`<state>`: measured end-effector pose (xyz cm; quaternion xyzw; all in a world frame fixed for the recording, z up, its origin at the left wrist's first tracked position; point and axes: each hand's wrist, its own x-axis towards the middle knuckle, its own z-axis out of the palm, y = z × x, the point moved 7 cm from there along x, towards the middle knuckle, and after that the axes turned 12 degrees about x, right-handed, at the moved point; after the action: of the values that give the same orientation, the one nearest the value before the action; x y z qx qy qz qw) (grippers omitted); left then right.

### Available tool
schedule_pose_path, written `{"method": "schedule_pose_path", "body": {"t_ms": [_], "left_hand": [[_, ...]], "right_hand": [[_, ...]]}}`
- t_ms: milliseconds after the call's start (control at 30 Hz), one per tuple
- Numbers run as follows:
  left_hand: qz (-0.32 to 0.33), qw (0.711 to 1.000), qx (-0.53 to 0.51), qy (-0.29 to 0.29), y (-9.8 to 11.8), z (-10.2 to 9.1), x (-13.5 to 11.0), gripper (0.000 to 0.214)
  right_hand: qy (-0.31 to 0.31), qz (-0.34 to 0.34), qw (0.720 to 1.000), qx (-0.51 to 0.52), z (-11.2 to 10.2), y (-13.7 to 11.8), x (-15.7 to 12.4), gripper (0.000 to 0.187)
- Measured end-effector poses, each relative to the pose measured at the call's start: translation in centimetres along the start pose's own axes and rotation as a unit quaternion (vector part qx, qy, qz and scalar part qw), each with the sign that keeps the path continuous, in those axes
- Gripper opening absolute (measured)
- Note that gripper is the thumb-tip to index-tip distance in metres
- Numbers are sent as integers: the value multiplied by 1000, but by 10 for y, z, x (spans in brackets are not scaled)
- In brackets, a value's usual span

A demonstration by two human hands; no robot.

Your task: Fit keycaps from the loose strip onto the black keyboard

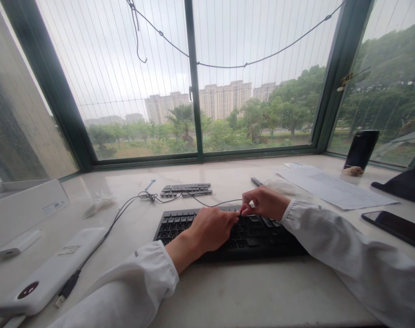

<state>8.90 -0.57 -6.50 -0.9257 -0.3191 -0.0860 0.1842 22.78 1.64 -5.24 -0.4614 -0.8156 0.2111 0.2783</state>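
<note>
A black keyboard (275,246) lies in front of me, with bare switch sockets showing on its left and middle parts where keycaps are off. My left hand (214,228) rests over its middle, index finger and thumb drawn together near the upper key rows. Close against it, my right hand (264,202) is pinched with its fingertips down at the same spot. Whatever either hand pinches is too small or hidden to make out. Behind the keyboard, loose black keycaps (187,187) sit in rows, and a thin black cable (197,199) runs past them.
At left are a white power bank (71,255), a USB plug (68,288), a white box (26,200) and crumpled clear plastic (100,203). To the right lie printed papers (333,184), a phone (397,225) and an upright black object (361,149). Windows border the back.
</note>
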Motion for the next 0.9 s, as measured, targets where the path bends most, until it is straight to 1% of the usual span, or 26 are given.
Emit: {"method": "schedule_pose_path", "body": {"t_ms": [133,367,533,633,733,833,900], "left_hand": [[1,1000,-1,-1,0,1,0,44],[3,1000,-11,-4,1,1,-1,45],[2,1000,3,-11,4,-2,1,45],[12,1000,20,-15,7,-5,3,44],[24,999,37,-23,10,-7,4,37],[32,998,46,-31,13,-7,6,30],[40,997,50,-31,15,-7,6,31]], "right_hand": [[7,2,999,35,0,-2,0,27],[-11,20,997,79,6,1,0,26],[-18,36,994,97,8,4,1,31],[-19,34,996,82,8,6,1,33],[-16,35,998,48,7,5,1,34],[-6,31,999,-38,4,0,2,33],[-4,27,995,-91,2,-5,2,31]]}}
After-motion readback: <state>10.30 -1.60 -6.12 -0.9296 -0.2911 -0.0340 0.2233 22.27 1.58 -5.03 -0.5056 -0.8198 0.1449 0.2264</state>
